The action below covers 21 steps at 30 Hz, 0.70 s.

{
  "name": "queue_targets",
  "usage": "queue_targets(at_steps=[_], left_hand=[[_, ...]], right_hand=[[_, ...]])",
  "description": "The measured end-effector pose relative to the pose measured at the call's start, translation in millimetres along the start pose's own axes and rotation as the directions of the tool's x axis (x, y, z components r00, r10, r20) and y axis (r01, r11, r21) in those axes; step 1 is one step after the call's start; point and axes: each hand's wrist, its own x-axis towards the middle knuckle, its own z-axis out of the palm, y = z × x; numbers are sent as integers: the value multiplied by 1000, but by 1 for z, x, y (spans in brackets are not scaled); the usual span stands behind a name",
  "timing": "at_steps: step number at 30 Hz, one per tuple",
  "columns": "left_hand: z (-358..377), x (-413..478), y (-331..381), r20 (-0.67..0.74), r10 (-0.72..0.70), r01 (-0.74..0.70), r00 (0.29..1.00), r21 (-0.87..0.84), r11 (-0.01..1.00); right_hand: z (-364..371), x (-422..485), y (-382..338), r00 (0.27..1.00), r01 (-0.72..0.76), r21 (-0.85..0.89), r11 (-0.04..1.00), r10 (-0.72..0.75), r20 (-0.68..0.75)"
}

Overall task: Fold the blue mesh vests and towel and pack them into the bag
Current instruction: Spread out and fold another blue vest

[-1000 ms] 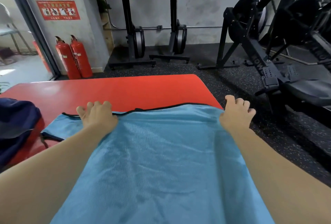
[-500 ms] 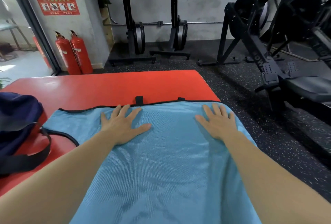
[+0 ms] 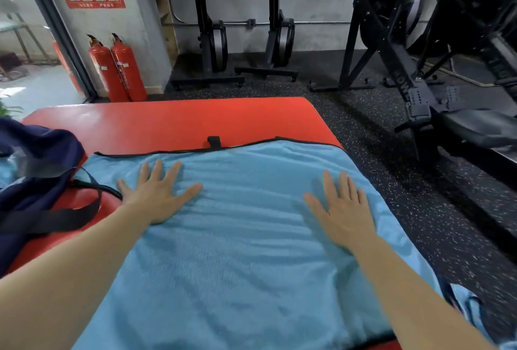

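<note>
A light blue mesh vest (image 3: 246, 252) with black trim lies spread flat over the red table (image 3: 173, 123). Its far edge carries a small black tab, and its right side hangs over the table edge. My left hand (image 3: 158, 193) lies flat on the vest's left part with fingers spread. My right hand (image 3: 342, 210) presses flat on the right part, fingers straight. A dark navy bag (image 3: 33, 170) with black straps sits at the table's left side, with some blue cloth showing beside it at the frame edge.
Two red fire extinguishers (image 3: 117, 67) stand by the wall beyond the table. Black rowing machines (image 3: 436, 50) stand upright at the back and fill the right side on dark speckled rubber floor (image 3: 391, 182). A glass door opens at far left.
My hands let go of the vest's far edge, laid it down, and now lie flat on it, sliding slightly outward and toward me. The bag shows more at left.
</note>
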Motion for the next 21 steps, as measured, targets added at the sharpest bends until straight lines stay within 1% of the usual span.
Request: queue_targets(at_steps=[3,5,6,8,10,12,15,18,19,21], left_hand=[[-10,-6,-2,31,-12,11,999,16,1000],[-14,-14,5,20,-36,34,999,77,996],[-17,-21,13,7,-34,33,999,96,995],[-21,-44,35,-23,-8,9,1000,37,999],[-19,-76,57,-37,36,-38,999,-64,997],[-3,-118,71,-26,98,-100,995,-90,991],[30,-170,64,5,152,-152,988,-30,988],[38,-177,47,-1,147,-147,989,-18,989],[37,-176,43,7,144,-144,990,-15,989],[34,-180,38,28,148,-148,989,-3,989]], right_hand=[[-2,-14,27,998,-48,5,999,48,-31],[-5,-25,31,995,-82,-18,996,80,-65],[-7,-32,26,993,-75,-15,997,74,-93],[-11,-52,7,990,-20,23,1000,23,-141],[-9,-74,-12,990,6,81,997,6,-141],[-1,-96,-17,989,-65,117,991,79,-122],[12,-119,-1,975,-203,45,978,206,-77],[11,-136,8,950,-293,64,954,298,-94],[11,-142,12,943,-309,64,949,314,-110],[11,-155,22,945,-315,40,948,318,-77]])
